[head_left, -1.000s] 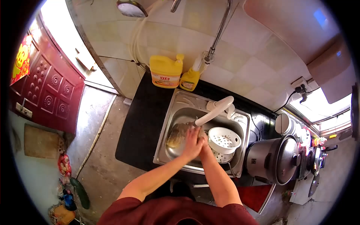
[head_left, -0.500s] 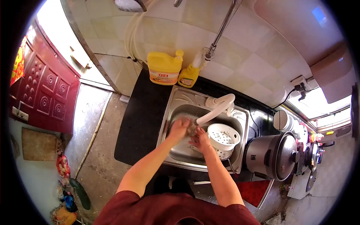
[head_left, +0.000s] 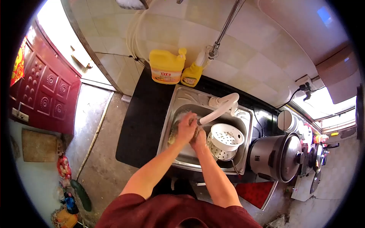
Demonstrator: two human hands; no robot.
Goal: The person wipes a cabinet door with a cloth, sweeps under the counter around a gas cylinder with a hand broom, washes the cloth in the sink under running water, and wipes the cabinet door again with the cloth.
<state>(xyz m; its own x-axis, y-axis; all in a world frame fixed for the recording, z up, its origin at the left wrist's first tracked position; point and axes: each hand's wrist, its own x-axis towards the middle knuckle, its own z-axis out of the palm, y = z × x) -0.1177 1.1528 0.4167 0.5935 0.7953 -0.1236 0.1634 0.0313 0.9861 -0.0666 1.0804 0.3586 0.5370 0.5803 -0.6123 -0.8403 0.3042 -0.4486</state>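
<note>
Both hands are together under the mouth of the white faucet (head_left: 219,111), inside the steel sink (head_left: 164,146). My left hand (head_left: 186,128) lies over the front of the other, its fingers curled. Close against it, my right hand (head_left: 199,140) is closed too, its fingers partly hidden. A small brownish thing (head_left: 196,133) shows between them, too blurred to name. Left of my left hand, a yellowish-green thing (head_left: 173,136) lies in the basin. To the right, a white perforated basket (head_left: 228,137) rests on a metal colander (head_left: 224,154).
A yellow jug (head_left: 166,67) and a yellow spray bottle (head_left: 192,76) stand behind the sink. A large grey cooker (head_left: 272,157) is on the right. Black countertop (head_left: 138,125) extends to the left. On the floor beyond lies a dark green gourd-like vegetable (head_left: 81,195).
My hands have come together; the right moved left and down toward the left hand. The yellowish-green thing now shows beside my left hand.
</note>
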